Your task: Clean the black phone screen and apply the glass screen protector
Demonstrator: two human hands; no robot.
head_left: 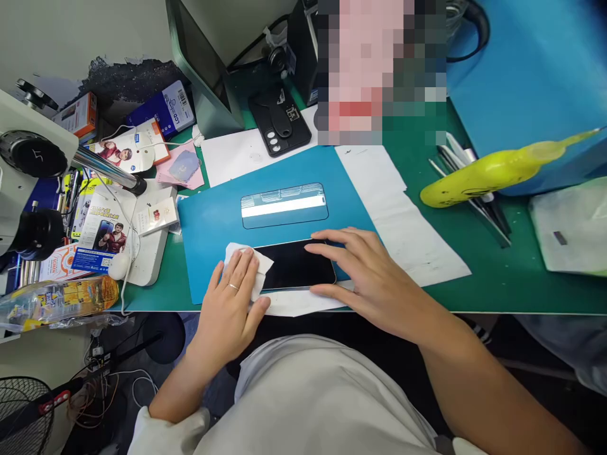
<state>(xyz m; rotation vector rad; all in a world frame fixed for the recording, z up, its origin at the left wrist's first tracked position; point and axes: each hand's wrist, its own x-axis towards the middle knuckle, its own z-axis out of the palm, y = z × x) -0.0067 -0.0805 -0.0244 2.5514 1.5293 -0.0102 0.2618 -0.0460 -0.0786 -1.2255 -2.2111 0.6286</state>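
Observation:
A smartphone (296, 268) with a dark screen lies face up near the front edge of the desk. My left hand (230, 297), a ring on one finger, presses a folded white tissue (263, 260) onto the phone's left end. My right hand (367, 278) spans the right end, thumb at the near edge and fingers by the far edge, holding the phone in place. Just beyond lies a clear screen protector (284, 221) with a black border, flat on the blue mat (213, 215). White paper (294, 303) shows beneath the phone's near side.
A black phone case (279, 120) sits behind the mat, beside a tilted monitor (203, 63). On the left are a microscope stand (114, 167), boxes and a drink bottle (61, 300). A yellow squeeze bottle (488, 174) and several thin tools lie right. A blurred patch covers the top centre.

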